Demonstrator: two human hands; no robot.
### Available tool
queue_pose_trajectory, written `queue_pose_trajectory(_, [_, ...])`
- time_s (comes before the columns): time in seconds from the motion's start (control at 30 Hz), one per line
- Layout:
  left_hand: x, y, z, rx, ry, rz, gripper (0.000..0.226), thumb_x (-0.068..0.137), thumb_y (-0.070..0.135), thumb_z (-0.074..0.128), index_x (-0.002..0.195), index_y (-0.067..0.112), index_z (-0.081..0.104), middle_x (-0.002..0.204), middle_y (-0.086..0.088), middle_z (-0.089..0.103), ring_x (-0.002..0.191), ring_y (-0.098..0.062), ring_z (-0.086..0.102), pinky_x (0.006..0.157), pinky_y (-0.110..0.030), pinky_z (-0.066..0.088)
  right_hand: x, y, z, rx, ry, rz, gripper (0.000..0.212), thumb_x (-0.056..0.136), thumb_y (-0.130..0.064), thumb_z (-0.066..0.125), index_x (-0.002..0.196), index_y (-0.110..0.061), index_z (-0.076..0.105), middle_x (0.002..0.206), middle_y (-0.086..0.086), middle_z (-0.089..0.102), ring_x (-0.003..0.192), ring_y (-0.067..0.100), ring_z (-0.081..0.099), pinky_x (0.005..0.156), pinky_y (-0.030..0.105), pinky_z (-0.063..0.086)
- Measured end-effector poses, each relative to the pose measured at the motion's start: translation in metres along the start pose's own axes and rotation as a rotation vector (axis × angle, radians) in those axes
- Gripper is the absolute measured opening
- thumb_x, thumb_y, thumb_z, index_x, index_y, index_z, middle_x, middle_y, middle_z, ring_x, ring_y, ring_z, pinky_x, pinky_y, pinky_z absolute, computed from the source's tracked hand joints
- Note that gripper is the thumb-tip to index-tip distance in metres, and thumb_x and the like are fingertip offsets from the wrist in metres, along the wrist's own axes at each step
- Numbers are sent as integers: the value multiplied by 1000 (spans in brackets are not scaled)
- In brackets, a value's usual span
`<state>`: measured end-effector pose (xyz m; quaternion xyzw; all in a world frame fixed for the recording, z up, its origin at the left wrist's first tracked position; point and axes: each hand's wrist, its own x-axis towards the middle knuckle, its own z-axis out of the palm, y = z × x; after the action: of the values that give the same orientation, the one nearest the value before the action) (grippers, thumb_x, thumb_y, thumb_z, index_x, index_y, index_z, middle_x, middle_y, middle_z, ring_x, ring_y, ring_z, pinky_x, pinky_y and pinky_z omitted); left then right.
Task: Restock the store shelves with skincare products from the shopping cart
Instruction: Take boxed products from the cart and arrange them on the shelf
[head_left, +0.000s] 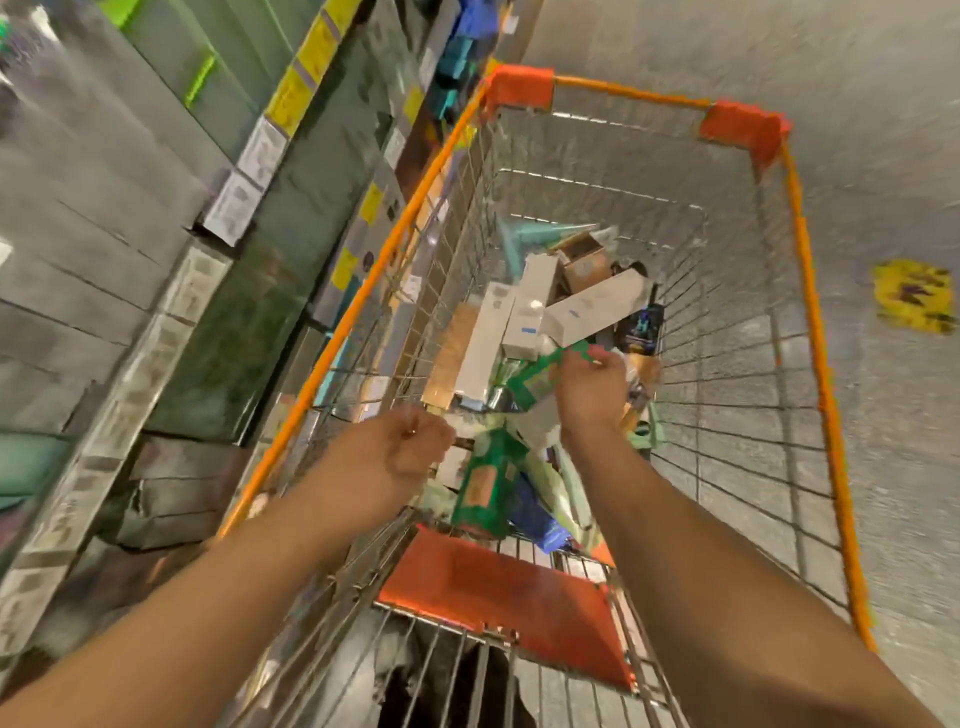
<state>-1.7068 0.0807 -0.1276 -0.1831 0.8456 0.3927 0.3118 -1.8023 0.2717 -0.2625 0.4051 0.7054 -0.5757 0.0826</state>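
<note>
A green-and-white box (540, 384) is gripped by the right hand (592, 389) over the shopping cart (810, 332), while the left hand (410, 452) is curled closed, empty.

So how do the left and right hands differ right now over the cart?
The right hand reaches further into the shopping cart and grips a green and white package; the left hand is curled into a fist and appears to hold nothing. The left hand sits nearer the cart's shelf-side rim, the right hand over the middle of the product pile. Both are bare and extended over the cart.
</note>
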Motion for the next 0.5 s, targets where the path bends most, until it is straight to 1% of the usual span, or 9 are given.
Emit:
queue_pose_trajectory(0.03, [4, -3, 4, -32, 8, -24, 25, 104, 34, 54, 98, 14, 68, 84, 6, 69, 67, -1, 62, 57, -10, 42, 16, -1, 7, 13, 29, 2, 27, 96, -22, 64, 119, -12, 53, 86, 5, 68, 76, 22, 66, 64, 25, 51])
queue_pose_trajectory(0.1, [11, -8, 12, -104, 4, -142, 21, 101, 42, 56, 97, 26, 69, 94, 5, 75, 79, -6, 71, 67, -21, 51, 41, -4, 16, -21, 32, -15, 47, 93, -30, 64, 130, -4, 53, 105, 11, 70, 98, 30, 68, 82, 32, 51])
queue_pose_trajectory(0.17, [17, -11, 19, -145, -11, -204, 18, 100, 43, 57, 94, 31, 67, 97, 6, 75, 85, -10, 70, 75, -28, 51, 69, 2, 28, -34, -10, 28, 64, 87, -43, 61, 135, -2, 51, 122, 16, 65, 115, 35, 63, 96, 39, 51])
queue_pose_trajectory(0.23, [23, -17, 24, -142, -10, -215, 14, 99, 43, 59, 93, 35, 69, 97, 10, 75, 84, -8, 71, 78, -29, 52, 75, -3, 35, -4, -77, 95, 70, 83, -47, 58, 138, -4, 46, 133, 20, 59, 120, 38, 59, 102, 46, 50])
queue_pose_trajectory(0.27, [26, -20, 26, -145, -10, -225, 13, 98, 44, 61, 93, 36, 70, 97, 11, 76, 85, -9, 72, 81, -31, 54, 80, -5, 39, 59, -73, 102, 67, 88, -43, 59, 142, -6, 42, 135, 16, 58, 119, 36, 60, 97, 42, 52])
queue_pose_trajectory(0.3, [27, -24, 27, -158, -14, -232, 13, 97, 45, 62, 93, 36, 72, 98, 11, 76, 86, -11, 73, 86, -34, 56, 86, -9, 43, 112, -52, 118, 62, 95, -37, 60, 145, -8, 39, 134, 11, 58, 115, 31, 60, 84, 34, 54])
queue_pose_trajectory(0.37, [29, -28, 28, -192, -24, -256, 15, 97, 49, 61, 92, 41, 72, 97, 12, 77, 89, -14, 73, 90, -39, 57, 95, -11, 46, 183, -67, 147, 54, 100, -28, 62, 146, -10, 42, 125, 2, 57, 103, 23, 58, 50, 23, 47])
queue_pose_trajectory(0.4, [30, -30, 28, -197, -22, -268, 18, 97, 52, 59, 92, 41, 72, 95, 11, 77, 89, -15, 74, 90, -40, 57, 95, -13, 46, 153, -62, 173, 52, 99, -28, 65, 145, -12, 45, 123, -1, 57, 100, 21, 58, 45, 22, 46])
queue_pose_trajectory(0.5, [30, -32, 30, -237, -1, -299, 23, 98, 52, 59, 97, 34, 72, 94, 12, 78, 87, -15, 74, 91, -41, 58, 102, -13, 46, 179, -65, 242, 50, 93, -27, 73, 136, -13, 51, 118, 6, 64, 88, 22, 66, 54, 30, 58])
